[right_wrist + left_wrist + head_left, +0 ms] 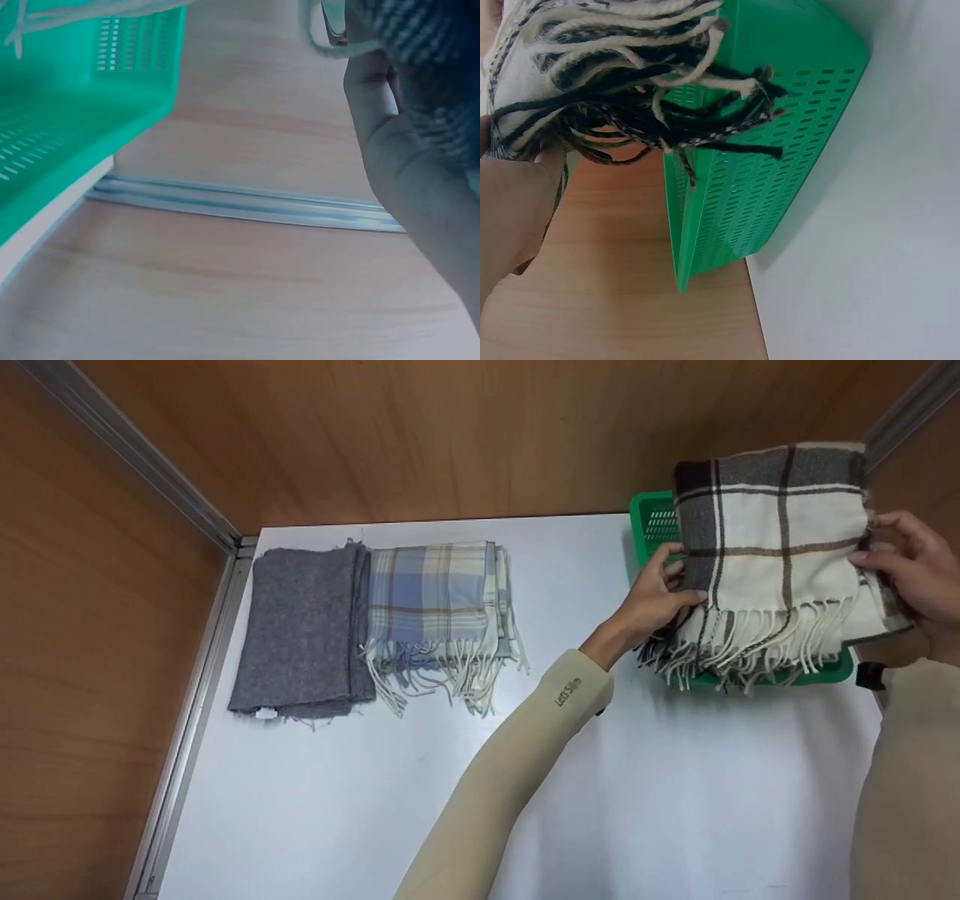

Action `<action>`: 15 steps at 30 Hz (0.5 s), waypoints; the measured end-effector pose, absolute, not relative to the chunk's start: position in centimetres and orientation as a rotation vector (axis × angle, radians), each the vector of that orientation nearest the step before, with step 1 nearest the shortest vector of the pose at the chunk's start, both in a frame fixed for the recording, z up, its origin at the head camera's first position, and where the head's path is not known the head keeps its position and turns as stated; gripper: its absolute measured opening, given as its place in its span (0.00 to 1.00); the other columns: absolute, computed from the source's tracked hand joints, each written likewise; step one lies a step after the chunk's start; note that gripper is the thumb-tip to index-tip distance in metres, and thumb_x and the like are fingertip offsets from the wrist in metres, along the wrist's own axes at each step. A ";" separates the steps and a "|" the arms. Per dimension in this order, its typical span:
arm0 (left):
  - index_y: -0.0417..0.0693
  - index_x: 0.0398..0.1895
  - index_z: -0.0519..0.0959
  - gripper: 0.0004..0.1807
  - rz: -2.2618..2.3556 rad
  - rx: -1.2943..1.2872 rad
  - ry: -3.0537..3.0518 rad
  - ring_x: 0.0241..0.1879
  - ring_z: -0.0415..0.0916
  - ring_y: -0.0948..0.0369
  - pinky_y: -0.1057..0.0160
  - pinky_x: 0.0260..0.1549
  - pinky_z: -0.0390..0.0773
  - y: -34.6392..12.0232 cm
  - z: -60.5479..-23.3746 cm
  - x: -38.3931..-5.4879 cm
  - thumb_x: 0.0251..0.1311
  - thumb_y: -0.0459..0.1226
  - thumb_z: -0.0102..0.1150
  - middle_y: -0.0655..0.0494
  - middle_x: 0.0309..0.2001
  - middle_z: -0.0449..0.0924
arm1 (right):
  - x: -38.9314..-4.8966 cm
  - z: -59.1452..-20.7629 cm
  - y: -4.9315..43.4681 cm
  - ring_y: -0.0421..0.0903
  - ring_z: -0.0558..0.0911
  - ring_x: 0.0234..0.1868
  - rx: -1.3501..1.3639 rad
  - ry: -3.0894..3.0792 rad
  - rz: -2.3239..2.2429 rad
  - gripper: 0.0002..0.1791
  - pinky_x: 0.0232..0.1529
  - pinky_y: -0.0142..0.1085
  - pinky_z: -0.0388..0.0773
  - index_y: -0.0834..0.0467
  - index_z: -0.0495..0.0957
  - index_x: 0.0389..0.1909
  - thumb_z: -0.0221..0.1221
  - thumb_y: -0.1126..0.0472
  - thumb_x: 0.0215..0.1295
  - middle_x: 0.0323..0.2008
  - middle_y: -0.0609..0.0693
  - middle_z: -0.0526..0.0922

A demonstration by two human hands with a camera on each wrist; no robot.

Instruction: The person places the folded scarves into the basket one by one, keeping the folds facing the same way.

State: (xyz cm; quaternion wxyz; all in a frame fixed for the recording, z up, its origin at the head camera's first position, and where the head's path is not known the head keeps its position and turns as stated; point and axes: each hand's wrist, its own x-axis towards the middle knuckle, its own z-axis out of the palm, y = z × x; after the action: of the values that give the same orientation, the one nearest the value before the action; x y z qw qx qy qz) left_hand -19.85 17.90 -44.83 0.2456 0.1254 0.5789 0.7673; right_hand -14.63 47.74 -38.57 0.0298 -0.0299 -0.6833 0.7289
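A folded plaid scarf [817,517] in white, grey and brown, with fringe along its lower edge, is held up over a green basket [652,514]. My left hand [654,592] grips its left edge, thumb in front and fingers behind. At the right edge my right hand [911,562] pinches the cloth between thumb and fingers. In the left wrist view the dark and white fringe [667,97] hangs beside the perforated basket wall [780,127]. The right wrist view shows the basket's corner [135,82] and my right hand [397,142] against the cloth. The scarf hides most of the basket's inside.
On the left of the white table [360,802] lies a folded grey scarf [300,630]. A folded blue and cream plaid scarf [435,592] with fringe lies against its right side. Wooden panels [450,442] with metal edging [187,720] stand around the table.
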 end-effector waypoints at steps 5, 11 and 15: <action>0.51 0.73 0.66 0.34 2.090 0.355 1.575 0.66 0.76 0.62 0.68 0.49 0.79 18.4 -44.6 -19.9 0.69 0.22 0.62 0.48 0.76 0.70 | -14.8 -38.3 48.2 0.37 0.86 0.23 -0.023 -2.092 2.156 0.22 0.25 0.24 0.78 0.53 0.82 0.47 0.53 0.83 0.71 0.27 0.46 0.90; 0.48 0.71 0.66 0.33 2.144 0.382 1.483 0.53 0.79 0.66 0.68 0.45 0.80 19.2 -43.8 -19.8 0.67 0.19 0.62 0.51 0.66 0.79 | -14.5 -37.2 48.9 0.27 0.77 0.18 -0.023 -2.265 1.829 0.28 0.27 0.17 0.70 0.46 0.80 0.47 0.50 0.84 0.70 0.20 0.35 0.81; 0.46 0.71 0.66 0.33 2.159 0.424 1.463 0.49 0.79 0.68 0.69 0.44 0.79 19.6 -43.3 -19.7 0.66 0.18 0.61 0.50 0.63 0.81 | -14.1 -36.5 49.2 0.24 0.67 0.18 -0.119 -2.438 1.497 0.29 0.29 0.17 0.62 0.37 0.73 0.50 0.50 0.80 0.72 0.22 0.28 0.72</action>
State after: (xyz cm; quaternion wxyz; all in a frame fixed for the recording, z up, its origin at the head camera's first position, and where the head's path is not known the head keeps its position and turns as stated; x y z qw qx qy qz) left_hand -19.72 19.58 -43.33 0.2469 0.1554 0.5366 0.7918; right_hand -14.13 49.18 -36.54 0.1387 -0.0412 -0.8432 0.5178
